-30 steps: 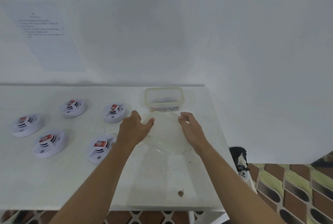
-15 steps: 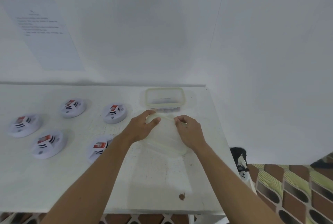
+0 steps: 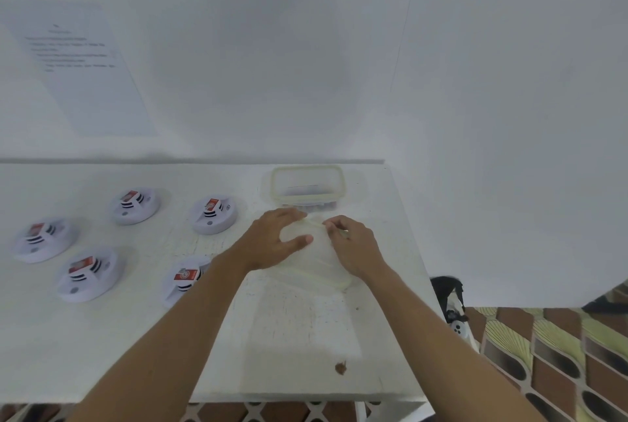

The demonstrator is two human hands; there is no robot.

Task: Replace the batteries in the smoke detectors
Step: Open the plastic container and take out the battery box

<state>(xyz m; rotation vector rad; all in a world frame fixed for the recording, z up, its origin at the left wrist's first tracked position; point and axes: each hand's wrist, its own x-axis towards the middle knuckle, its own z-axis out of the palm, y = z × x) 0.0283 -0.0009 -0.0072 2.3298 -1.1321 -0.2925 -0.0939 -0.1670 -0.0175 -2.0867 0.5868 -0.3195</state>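
Several white round smoke detectors with red-labelled batteries on top lie on the white table (image 3: 102, 347): one sits at the back middle (image 3: 214, 214) and another (image 3: 185, 279) is partly hidden by my left forearm. A clear plastic container (image 3: 306, 169) stands open at the back, with dark batteries inside. Just in front of it, both hands hold its translucent lid (image 3: 317, 267), tilted. My left hand (image 3: 272, 241) grips the lid's left and far edge. My right hand (image 3: 355, 246) pinches its right far edge.
A printed sheet (image 3: 85, 71) is stuck on the wall at the left. A small brown speck (image 3: 341, 367) lies near the table's front edge. Past the table's right edge there is a black object with a white power strip (image 3: 450, 299) and a patterned floor.
My hands have come closer together on the lid. Its far edge has lifted off the table and it has moved toward the container.
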